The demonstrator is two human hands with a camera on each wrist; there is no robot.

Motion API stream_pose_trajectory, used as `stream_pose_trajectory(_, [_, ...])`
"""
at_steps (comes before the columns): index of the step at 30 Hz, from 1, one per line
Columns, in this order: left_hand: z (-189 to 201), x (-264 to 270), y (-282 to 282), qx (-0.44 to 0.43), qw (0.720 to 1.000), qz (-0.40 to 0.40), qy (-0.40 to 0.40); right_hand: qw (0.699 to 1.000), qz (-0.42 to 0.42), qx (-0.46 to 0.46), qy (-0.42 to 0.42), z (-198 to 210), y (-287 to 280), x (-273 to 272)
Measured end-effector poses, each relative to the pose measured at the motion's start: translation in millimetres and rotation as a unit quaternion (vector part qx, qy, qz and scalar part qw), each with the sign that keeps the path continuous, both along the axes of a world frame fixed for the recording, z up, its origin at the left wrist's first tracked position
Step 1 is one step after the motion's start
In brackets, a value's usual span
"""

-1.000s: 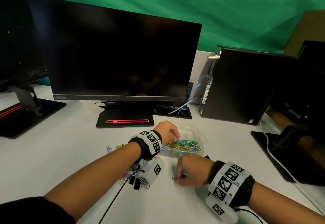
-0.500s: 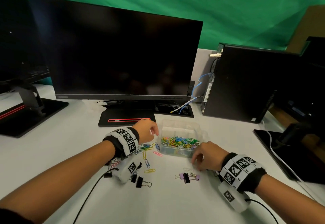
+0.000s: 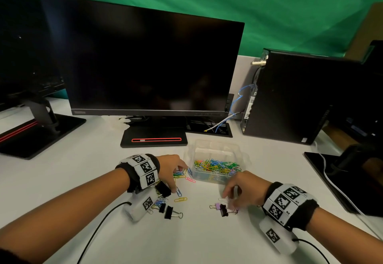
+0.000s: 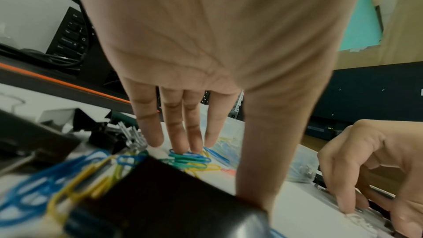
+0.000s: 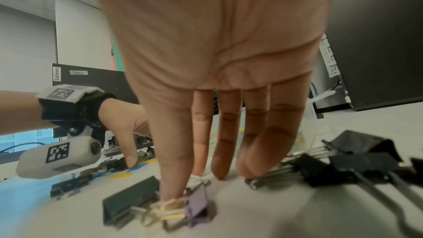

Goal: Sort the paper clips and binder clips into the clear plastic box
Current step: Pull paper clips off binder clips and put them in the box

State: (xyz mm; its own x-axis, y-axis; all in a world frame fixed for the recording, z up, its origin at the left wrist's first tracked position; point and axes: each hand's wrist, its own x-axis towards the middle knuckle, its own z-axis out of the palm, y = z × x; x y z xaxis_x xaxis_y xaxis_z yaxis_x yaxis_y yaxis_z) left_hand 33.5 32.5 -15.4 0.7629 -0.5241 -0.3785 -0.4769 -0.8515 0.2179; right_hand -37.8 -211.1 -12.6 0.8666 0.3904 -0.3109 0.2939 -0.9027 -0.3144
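Observation:
The clear plastic box stands in front of the monitor, its near compartment full of coloured paper clips. My left hand is just left of the box, its straight fingertips resting on a loose green and blue paper clip heap. A black binder clip lies under that wrist. My right hand reaches down in front of the box; its fingers touch the table by a white paper clip, and the thumb rests beside a purple binder clip. Neither hand holds anything.
More black binder clips and loose paper clips lie below my left wrist, and several black binder clips lie right of my right fingers. The monitor base and a black PC tower stand behind the box.
My left hand left the box and came down onto the loose paper clips to its left. My right hand went up to the box front, then dropped back by the purple binder clip.

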Motion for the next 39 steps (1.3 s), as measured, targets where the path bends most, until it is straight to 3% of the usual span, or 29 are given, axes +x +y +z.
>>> stream_pose_trajectory(8, [-3.0, -6.1, 1.4, 0.022, 1.000, 0.014, -0.014, 0.999, -0.004, 0.038, 0.000, -8.1, 2.0, -6.0])
stream_pose_trajectory(14, [-8.2, -8.8, -3.7, -0.049, 0.998, 0.032, 0.016, 0.999, -0.001, 0.028, 0.017, -6.3, 2.7, -0.3])
stream_pose_trajectory(20, [-9.9, -12.0, -8.9, -0.064, 0.997, 0.013, 0.030, 0.999, 0.003, 0.039, 0.010, -3.2, 1.3, 8.0])
stream_pose_trajectory(30, [-5.8, -20.9, -16.8, 0.005, 1.000, -0.019, -0.010, 0.997, -0.010, 0.049, 0.064, -7.7, 3.0, 1.6])
stream_pose_trajectory(39, [-9.0, -28.4, -19.3, 0.052, 0.998, -0.040, -0.024, 0.998, 0.031, 0.003, 0.047, -9.6, 13.9, -7.7])
